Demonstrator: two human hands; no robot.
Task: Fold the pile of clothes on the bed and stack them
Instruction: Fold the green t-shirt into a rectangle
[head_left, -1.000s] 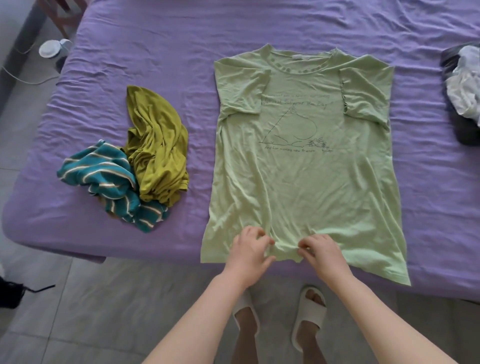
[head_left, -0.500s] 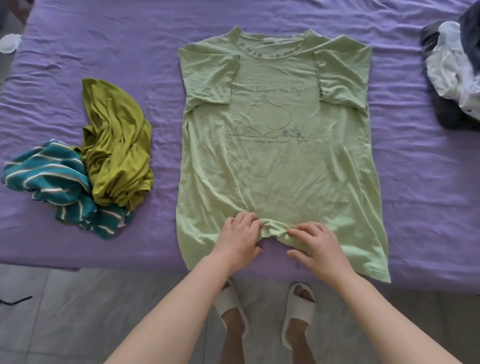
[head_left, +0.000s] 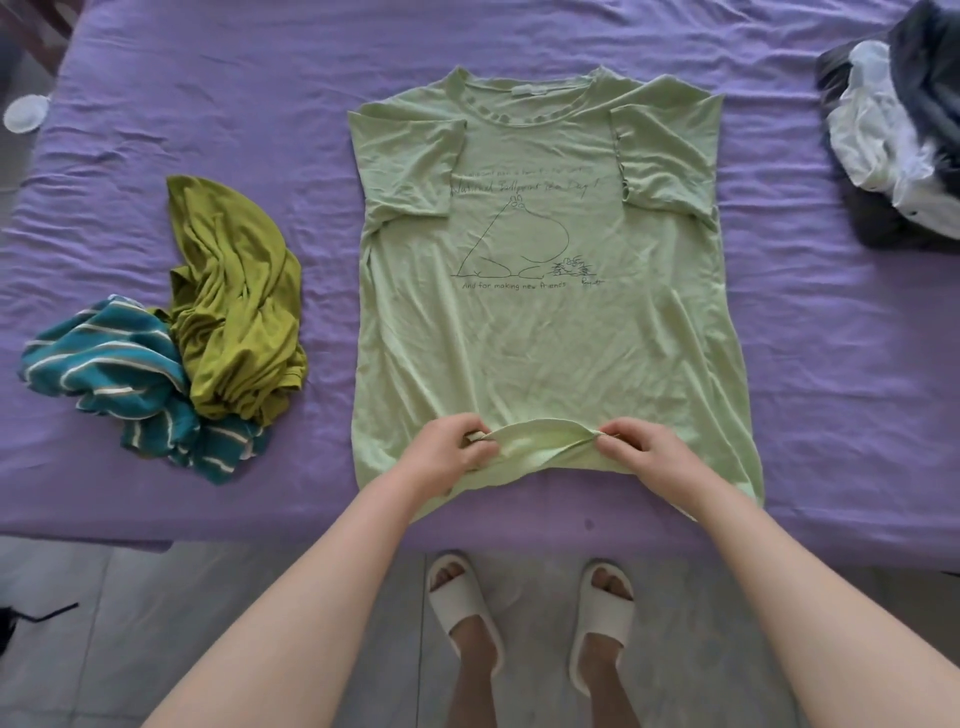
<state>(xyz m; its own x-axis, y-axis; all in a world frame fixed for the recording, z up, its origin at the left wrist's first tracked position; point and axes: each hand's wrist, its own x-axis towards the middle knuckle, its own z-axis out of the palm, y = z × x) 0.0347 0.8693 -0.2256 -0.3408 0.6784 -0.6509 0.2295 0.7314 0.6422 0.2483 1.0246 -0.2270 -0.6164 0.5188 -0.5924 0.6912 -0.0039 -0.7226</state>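
Shirt: light green T-shirt (head_left: 540, 332) lies flat and face up on the purple bed (head_left: 831, 364), neck away from me, both short sleeves folded in over the chest; I take it as my landmark for everything else
Print: I read a line drawing of a rounded animal on the chest, with handwriting-style text above and below it
Hem: I see the shirt's near edge bunched up into a small raised arch between my two hands, the rest of the hem lying at the bed's near edge
Left hand: my left hand (head_left: 447, 457) sits on the shirt's lower hem, left of centre, fingers curled and pinching a gather of the green cloth
Right hand: my right hand (head_left: 641, 449) is on the hem right of centre, thumb and fingers closed on the other end of the same raised fold
Olive garment (head_left: 239, 306): crumpled on the sheet to the left of the shirt, near but apart from it
Striped garment (head_left: 130, 379): teal with white stripes, heaped left of the shirt, touching the olive one and partly under it
Dark and white clothes (head_left: 893, 135): piled to the right of the shirt's shoulder, well apart, at the frame edge
White slippers (head_left: 530, 618): on my feet on the grey floor, below the shirt's hem
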